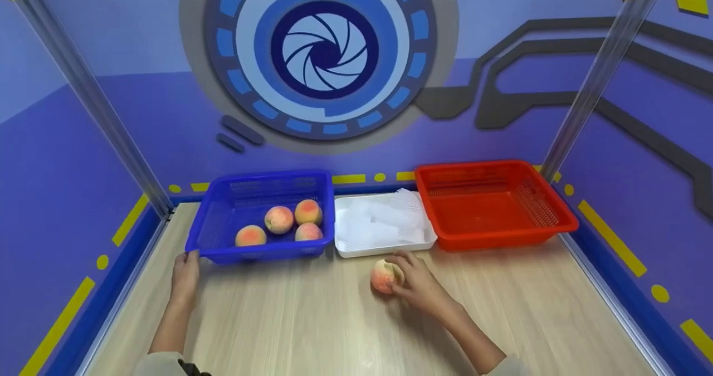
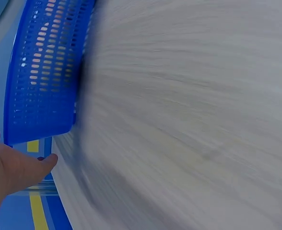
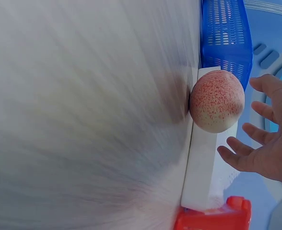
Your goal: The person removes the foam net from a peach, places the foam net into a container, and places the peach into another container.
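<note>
A peach (image 1: pixel 383 277) rests on the table in front of the white tray. My right hand (image 1: pixel 419 284) is beside it, fingers spread and bent around its right side. In the right wrist view, a gap shows between the fingertips of the right hand (image 3: pixel 270 129) and the peach (image 3: pixel 217 101). At the near left corner of the blue basket (image 1: pixel 223 253) is my left hand (image 1: pixel 185 276). The left wrist view has that hand's thumb (image 2: pixel 33 167) extended just below the basket (image 2: pixel 45 115); its other fingers are mostly out of sight. Several peaches (image 1: pixel 278 219) lie inside the basket.
Between the baskets sits a white tray (image 1: pixel 384 249) holding white foam netting (image 1: pixel 379 220). A red basket (image 1: pixel 501 237) with nothing visible inside stands at the back right. Blue panels (image 1: pixel 390 142) and metal posts (image 1: pixel 94 97) bound the wooden table (image 1: pixel 278 320).
</note>
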Available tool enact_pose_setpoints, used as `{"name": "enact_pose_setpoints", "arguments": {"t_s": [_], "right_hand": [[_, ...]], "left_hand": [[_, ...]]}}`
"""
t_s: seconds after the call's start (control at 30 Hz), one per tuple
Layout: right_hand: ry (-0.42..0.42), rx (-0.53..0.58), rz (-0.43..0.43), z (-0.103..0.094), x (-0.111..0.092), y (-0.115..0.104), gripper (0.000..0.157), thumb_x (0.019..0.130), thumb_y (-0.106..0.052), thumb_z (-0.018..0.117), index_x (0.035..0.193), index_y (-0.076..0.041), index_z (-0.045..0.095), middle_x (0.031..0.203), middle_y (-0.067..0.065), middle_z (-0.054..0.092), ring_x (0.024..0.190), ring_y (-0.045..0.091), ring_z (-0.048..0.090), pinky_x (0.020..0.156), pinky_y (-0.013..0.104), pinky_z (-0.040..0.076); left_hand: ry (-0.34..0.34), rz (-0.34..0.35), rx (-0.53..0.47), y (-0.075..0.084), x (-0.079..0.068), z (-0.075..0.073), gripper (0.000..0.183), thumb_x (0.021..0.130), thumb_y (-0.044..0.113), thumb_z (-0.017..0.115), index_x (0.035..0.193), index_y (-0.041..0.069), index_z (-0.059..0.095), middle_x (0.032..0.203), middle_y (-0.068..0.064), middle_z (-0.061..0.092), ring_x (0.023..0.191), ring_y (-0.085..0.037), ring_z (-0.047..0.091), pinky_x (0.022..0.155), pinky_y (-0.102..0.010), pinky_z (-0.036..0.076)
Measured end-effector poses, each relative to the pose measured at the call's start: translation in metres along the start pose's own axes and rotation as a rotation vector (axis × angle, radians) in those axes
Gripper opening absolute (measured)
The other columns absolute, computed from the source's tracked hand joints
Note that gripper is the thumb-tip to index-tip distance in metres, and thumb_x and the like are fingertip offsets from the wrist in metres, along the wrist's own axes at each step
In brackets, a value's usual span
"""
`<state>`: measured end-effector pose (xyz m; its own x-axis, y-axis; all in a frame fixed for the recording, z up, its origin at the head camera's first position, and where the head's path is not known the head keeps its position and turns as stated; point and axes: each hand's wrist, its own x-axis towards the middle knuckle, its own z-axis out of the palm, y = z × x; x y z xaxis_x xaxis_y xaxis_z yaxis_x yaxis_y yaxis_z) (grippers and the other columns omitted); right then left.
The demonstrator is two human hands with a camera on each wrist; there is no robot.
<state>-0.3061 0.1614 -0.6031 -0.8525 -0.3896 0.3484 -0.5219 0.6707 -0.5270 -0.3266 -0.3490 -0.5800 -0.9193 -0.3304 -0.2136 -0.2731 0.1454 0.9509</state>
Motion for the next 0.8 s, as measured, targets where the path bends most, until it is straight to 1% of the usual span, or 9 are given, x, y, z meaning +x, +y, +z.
{"name": "enact_pose_setpoints", "arguments": {"t_s": [0.1,0.2,0.27,0.43,0.5,0.6,0.7,0.8], "right_hand": [[0.014,0.002,0.008,-0.001,0.000,0.000,0.049,0.086,-0.015,0.080,0.131,-0.009,0.062,0.136,0.014,0.052,0.124,0.037,0.053,0.104,0.056,0.046],[0.017,0.003,0.013,0.000,-0.001,0.001,0.049,0.085,-0.014,0.080,0.130,-0.008,0.062,0.137,0.015,0.052,0.125,0.037,0.052,0.105,0.056,0.045],[0.019,0.002,0.008,0.000,-0.001,0.002,0.048,0.085,-0.012,0.081,0.129,-0.008,0.062,0.136,0.017,0.052,0.125,0.038,0.053,0.105,0.057,0.045],[0.015,0.015,0.009,0.003,-0.003,0.004,0.048,0.084,-0.009,0.081,0.128,-0.007,0.062,0.136,0.020,0.052,0.125,0.041,0.052,0.105,0.059,0.044],[0.011,0.028,0.019,0.003,-0.003,0.004,0.048,0.084,-0.009,0.081,0.128,-0.007,0.062,0.136,0.020,0.052,0.125,0.041,0.052,0.106,0.059,0.044],[0.003,0.041,0.027,0.002,-0.002,0.004,0.048,0.084,-0.010,0.081,0.129,-0.008,0.062,0.137,0.020,0.051,0.126,0.041,0.051,0.106,0.059,0.043],[-0.009,0.050,0.041,0.002,0.000,0.003,0.049,0.085,-0.011,0.080,0.130,-0.009,0.062,0.139,0.019,0.050,0.128,0.040,0.050,0.107,0.059,0.043],[-0.012,0.049,0.033,0.002,0.002,0.003,0.050,0.085,-0.011,0.081,0.130,-0.008,0.061,0.139,0.020,0.050,0.127,0.040,0.050,0.106,0.059,0.044]], "left_hand": [[0.010,-0.010,-0.066,0.004,0.008,0.003,0.076,0.108,0.043,0.024,0.158,-0.006,-0.004,0.166,-0.028,0.002,0.154,-0.042,0.005,0.125,-0.054,0.009],[0.051,-0.010,-0.158,0.004,0.013,0.009,0.072,0.109,0.037,0.025,0.158,-0.008,-0.001,0.166,-0.027,0.006,0.154,-0.038,0.010,0.126,-0.049,0.012],[0.077,-0.014,-0.234,0.004,0.016,0.013,0.067,0.110,0.032,0.024,0.158,-0.008,0.000,0.167,-0.025,0.008,0.155,-0.035,0.011,0.126,-0.044,0.014],[0.130,-0.035,-0.458,0.002,0.017,0.022,0.062,0.110,0.027,0.024,0.161,0.000,0.002,0.169,-0.016,0.008,0.155,-0.024,0.013,0.125,-0.035,0.017],[0.156,-0.037,-0.516,0.002,0.016,0.024,0.060,0.109,0.025,0.025,0.161,0.001,0.006,0.168,-0.015,0.012,0.154,-0.021,0.016,0.124,-0.032,0.020],[0.191,-0.033,-0.547,0.003,0.016,0.027,0.058,0.108,0.023,0.026,0.160,-0.001,0.014,0.167,-0.015,0.019,0.152,-0.020,0.022,0.122,-0.029,0.024],[0.207,-0.032,-0.555,0.003,0.015,0.027,0.057,0.108,0.021,0.027,0.159,-0.001,0.018,0.166,-0.015,0.021,0.151,-0.020,0.025,0.122,-0.028,0.026],[0.198,-0.032,-0.565,0.001,0.015,0.027,0.057,0.108,0.022,0.029,0.160,0.000,0.018,0.166,-0.014,0.021,0.149,-0.017,0.027,0.122,-0.028,0.026]]}}
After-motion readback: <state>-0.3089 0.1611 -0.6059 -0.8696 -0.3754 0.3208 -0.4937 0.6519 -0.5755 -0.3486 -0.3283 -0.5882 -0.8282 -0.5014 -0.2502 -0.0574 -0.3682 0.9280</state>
